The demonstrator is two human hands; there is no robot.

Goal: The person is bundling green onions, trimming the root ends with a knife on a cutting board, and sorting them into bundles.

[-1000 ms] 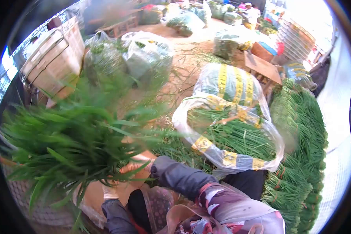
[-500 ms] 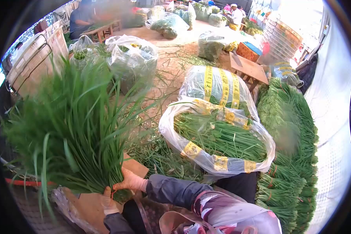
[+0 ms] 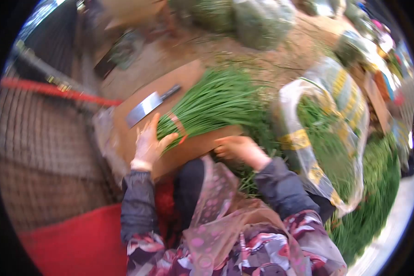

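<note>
A bundle of long green stalks (image 3: 216, 101), tied with a reddish band (image 3: 177, 125), lies on a brown board (image 3: 188, 146). Against its cut end rests my left hand (image 3: 149, 140), fingers and thumb apart. My right hand (image 3: 239, 148) is at the board's right edge, below the bundle and apart from it. Its fingers are curled in, and what they hold, if anything, is hidden. Above my left hand a cleaver (image 3: 145, 108) with a dark handle lies flat on the board.
To the right stands an open plastic bag (image 3: 296, 140) of greens with yellow tape. Beyond it are piled green bundles (image 3: 372, 202). Filled bags (image 3: 262, 23) stand at the back. A red bar (image 3: 64, 91) and dark mesh (image 3: 46, 152) are at the left.
The view has swung down and left. The bundle, upright in both hands before, now lies on the board. My right hand has come off it, and the cleaver has come into view.
</note>
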